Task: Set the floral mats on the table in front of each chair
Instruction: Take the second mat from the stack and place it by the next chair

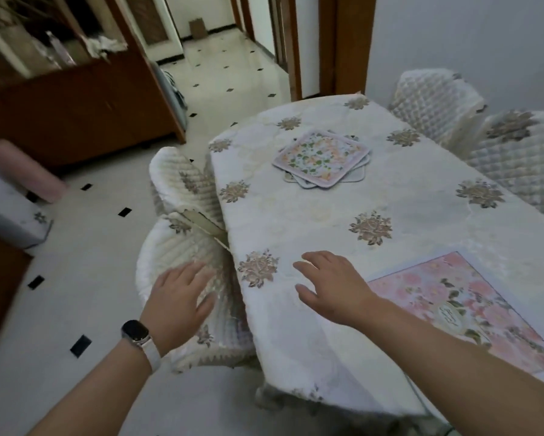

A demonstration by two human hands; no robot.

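Observation:
A stack of square floral mats with green and orange flowers lies near the far end of the table, which wears a white cloth with gold flower motifs. My right hand hovers over the table's near left part, fingers spread, holding nothing. My left hand, with a watch on its wrist, reaches out over the nearest quilted chair on the table's left side, also empty. The mat stack is well beyond both hands.
A large pink floral mat lies at the table's near right. A second quilted chair stands on the left, two more chairs on the far right. A wooden cabinet and tiled floor are to the left.

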